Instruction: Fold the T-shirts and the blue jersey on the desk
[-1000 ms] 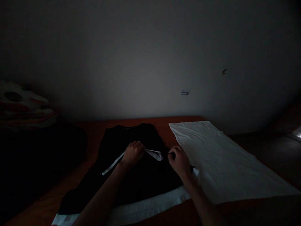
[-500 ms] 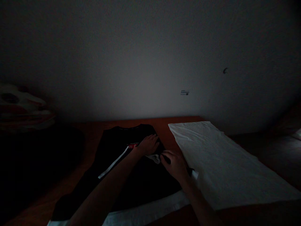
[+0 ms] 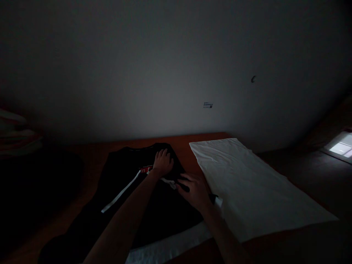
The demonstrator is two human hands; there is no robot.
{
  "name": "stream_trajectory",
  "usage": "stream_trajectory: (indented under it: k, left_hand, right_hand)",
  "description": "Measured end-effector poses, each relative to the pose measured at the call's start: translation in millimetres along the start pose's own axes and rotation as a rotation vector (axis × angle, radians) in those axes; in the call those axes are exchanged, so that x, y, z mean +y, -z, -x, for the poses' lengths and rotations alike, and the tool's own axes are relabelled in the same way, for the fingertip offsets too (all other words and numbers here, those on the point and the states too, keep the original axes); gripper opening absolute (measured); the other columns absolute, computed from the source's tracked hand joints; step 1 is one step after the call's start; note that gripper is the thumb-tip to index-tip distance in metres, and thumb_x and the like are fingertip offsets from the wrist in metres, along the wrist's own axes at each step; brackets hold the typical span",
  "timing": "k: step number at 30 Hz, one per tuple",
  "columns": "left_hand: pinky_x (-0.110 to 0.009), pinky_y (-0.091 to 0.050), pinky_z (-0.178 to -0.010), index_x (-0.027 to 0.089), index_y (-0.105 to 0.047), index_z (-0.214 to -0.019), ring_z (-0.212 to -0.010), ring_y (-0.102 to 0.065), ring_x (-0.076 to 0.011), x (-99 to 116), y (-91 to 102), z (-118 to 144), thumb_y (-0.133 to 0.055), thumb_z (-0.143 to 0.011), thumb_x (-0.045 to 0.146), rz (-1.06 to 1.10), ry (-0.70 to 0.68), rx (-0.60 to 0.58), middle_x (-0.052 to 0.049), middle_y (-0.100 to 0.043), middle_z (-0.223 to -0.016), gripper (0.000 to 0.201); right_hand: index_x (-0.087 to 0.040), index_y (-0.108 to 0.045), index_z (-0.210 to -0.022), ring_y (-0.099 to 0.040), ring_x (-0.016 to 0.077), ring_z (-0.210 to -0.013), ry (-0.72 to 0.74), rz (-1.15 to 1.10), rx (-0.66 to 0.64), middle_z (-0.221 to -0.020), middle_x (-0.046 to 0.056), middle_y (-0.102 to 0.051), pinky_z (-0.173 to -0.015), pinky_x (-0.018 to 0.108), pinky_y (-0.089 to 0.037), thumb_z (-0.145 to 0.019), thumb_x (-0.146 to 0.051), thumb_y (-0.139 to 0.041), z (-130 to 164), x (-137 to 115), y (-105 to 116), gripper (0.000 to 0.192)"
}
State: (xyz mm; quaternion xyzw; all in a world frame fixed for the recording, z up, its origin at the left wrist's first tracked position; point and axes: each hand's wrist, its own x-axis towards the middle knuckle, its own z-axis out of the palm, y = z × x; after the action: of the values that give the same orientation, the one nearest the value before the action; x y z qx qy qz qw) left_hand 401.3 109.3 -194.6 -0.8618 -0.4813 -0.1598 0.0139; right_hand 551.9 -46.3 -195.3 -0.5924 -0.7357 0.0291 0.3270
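Observation:
A black shirt (image 3: pixel 162 212) with white trim and a red printed patch (image 3: pixel 144 169) lies spread out, its neckline toward the wall. My left hand (image 3: pixel 163 162) rests on its upper part beside the patch, palm down with fingers apart. Lower and to the right, my right hand (image 3: pixel 194 187) is over the shirt's right side, thumb and fingers spread. The thumb is by the end of a crumpled white trim strip (image 3: pixel 168 182); whether it touches is hard to tell in the dim light. A straight white stripe (image 3: pixel 121 192) runs along the shirt's left.
A white cloth (image 3: pixel 239 190) lies flat on the reddish-brown surface (image 3: pixel 180 148) to the right. At the far left is a striped fabric pile (image 3: pixel 19 135) above a dark shape. Behind stands a grey wall (image 3: pixel 137 73) with a small label and a hook.
My view has swung slightly right. My left hand's fingers now point more toward the wall. The right hand's fingers have loosened from a pinch at the white trim and spread apart.

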Motion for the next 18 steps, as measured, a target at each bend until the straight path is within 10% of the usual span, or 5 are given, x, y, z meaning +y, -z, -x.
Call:
stream_trajectory:
  k: [8, 18]
  left_hand:
    - [-0.042, -0.046, -0.107, 0.018, -0.058, -0.134, -0.125, -0.057, -0.0261, 0, 46.2, 48, -0.053, -0.093, 0.024, 0.047, -0.218, -0.042, -0.011, -0.06, -0.139, 0.041]
    - [-0.046, -0.047, -0.11, 0.018, -0.064, -0.126, -0.126, -0.061, -0.0256, -127, 102.1, 188, -0.036, -0.1, 0.031, 0.147, 0.075, 0.013, -0.013, -0.063, -0.138, 0.04]
  right_hand:
    - [-0.026, -0.081, -0.098, -0.071, 0.0234, -0.106, -0.019, -0.026, 0.002, -0.114, 0.006, -0.077, -0.097, 0.039, -0.053, -0.09, -0.033, -0.065, 0, 0, -2, 0.019]
    - [-0.023, -0.079, -0.086, -0.07, 0.0256, -0.098, 0.108, 0.198, -0.118, -0.102, 0.009, -0.077, -0.094, 0.043, -0.051, -0.098, -0.049, -0.052, -14, -13, 15, 0.039]
